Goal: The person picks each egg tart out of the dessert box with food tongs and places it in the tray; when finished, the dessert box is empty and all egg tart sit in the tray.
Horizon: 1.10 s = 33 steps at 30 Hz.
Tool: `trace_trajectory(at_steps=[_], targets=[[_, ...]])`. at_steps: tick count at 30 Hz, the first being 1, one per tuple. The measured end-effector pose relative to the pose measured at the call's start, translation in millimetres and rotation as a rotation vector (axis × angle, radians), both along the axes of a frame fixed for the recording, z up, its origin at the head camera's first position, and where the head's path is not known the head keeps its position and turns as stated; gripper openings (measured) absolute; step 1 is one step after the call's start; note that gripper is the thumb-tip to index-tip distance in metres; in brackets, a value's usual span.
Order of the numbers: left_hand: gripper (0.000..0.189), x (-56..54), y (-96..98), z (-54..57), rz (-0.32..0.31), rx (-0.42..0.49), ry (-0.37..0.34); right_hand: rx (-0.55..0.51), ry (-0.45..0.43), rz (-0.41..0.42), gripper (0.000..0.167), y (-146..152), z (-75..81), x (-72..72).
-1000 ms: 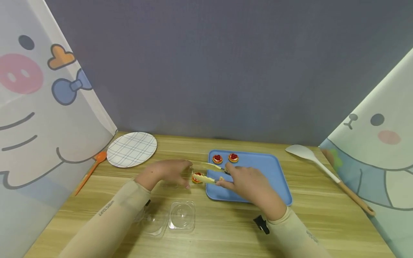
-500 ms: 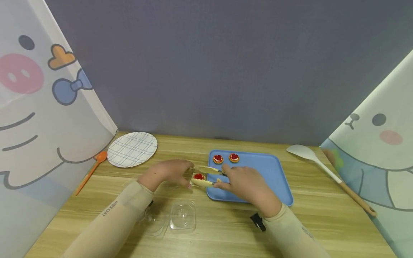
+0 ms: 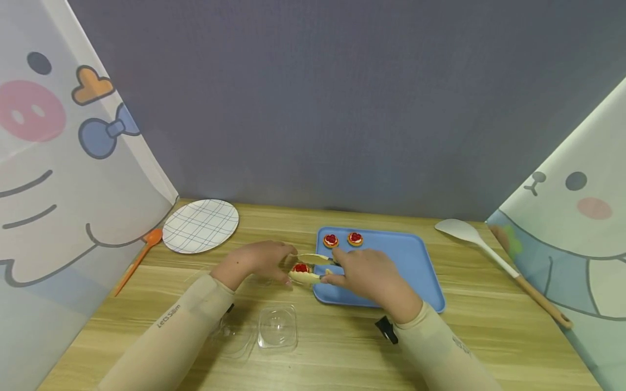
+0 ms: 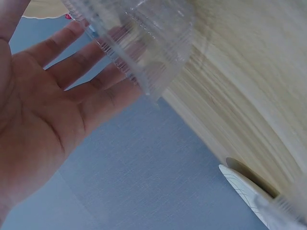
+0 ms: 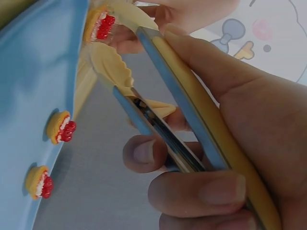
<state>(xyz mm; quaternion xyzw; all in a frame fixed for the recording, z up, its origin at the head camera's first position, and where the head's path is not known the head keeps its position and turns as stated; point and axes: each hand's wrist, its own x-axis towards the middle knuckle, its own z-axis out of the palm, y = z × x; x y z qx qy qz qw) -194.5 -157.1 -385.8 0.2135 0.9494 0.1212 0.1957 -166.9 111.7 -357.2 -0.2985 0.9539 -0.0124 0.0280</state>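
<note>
My right hand grips a pair of tongs with cream scalloped tips and blue-and-yellow handles. The tong arms stand apart on either side of a small tart with white cream and red fruit. That tart sits at a clear plastic container, just left of the blue tray. Across from the tongs, my left hand holds this container between thumb and fingers; its fingertips show through the plastic in the left wrist view. Two more tarts, a left one and a right one, lie on the tray's far side.
Nearer me stands another clear plastic container, with more clear plastic beside it under the left forearm. A checked plate and an orange spoon lie at the left. A long white spatula with a wooden handle lies at the right.
The right hand has moved slightly left with the tongs, whose arms now reach round the tart and stand closer together. The left hand has barely shifted to the right.
</note>
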Motion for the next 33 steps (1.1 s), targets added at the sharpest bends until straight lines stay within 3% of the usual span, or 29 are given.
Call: trace_trajectory(at_steps=[7,15,26,33], targets=[[0.079,-0.1,1.4,0.5,0.001,-0.006,0.002,0.034,-0.051,-0.033,0.056,-7.5,8.4,2.9],[0.074,-1.7,-0.3,-0.9,0.009,0.001,0.006,0.080,-0.034,-0.055,0.058,-14.1,3.4,3.8],[0.069,-2.5,1.0,-0.1,0.030,0.015,-0.001,0.037,0.109,0.009,0.046,-15.3,-6.3,7.6],[0.069,-2.0,-0.4,-1.3,0.017,0.021,0.011,0.024,0.133,0.012,0.045,-15.7,-11.3,9.8]])
